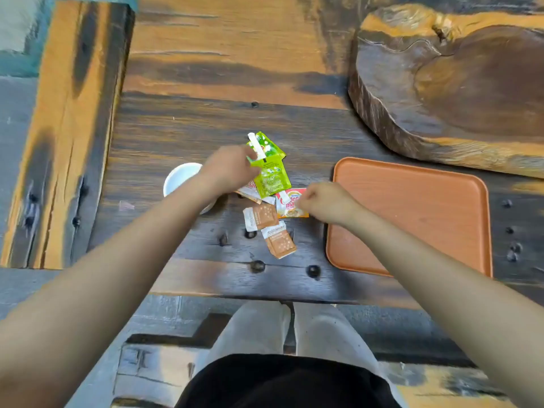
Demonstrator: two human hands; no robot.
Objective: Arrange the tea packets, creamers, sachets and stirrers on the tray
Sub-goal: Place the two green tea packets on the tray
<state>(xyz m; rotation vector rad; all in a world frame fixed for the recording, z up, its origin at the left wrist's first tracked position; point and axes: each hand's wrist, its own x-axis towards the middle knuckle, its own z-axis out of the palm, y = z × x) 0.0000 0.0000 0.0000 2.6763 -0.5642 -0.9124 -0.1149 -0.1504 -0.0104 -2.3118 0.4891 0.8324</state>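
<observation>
A small pile lies mid-table left of the orange tray [412,184], which has nothing on it. My left hand [226,169] pinches green tea packets [269,172] with a white paper-wrapped stirrer [255,145] sticking up behind them. My right hand [325,203] has its fingertips closed on the red and white creamer packet [290,203]. Two brown sachets [260,217] [281,241] lie flat just below. Another creamer packet [250,192] shows partly under the green packets.
A white cup [181,178] stands left of the pile, partly behind my left forearm. A thick wooden slab [459,83] fills the far right. The table's near edge runs just below the sachets, with my legs beneath.
</observation>
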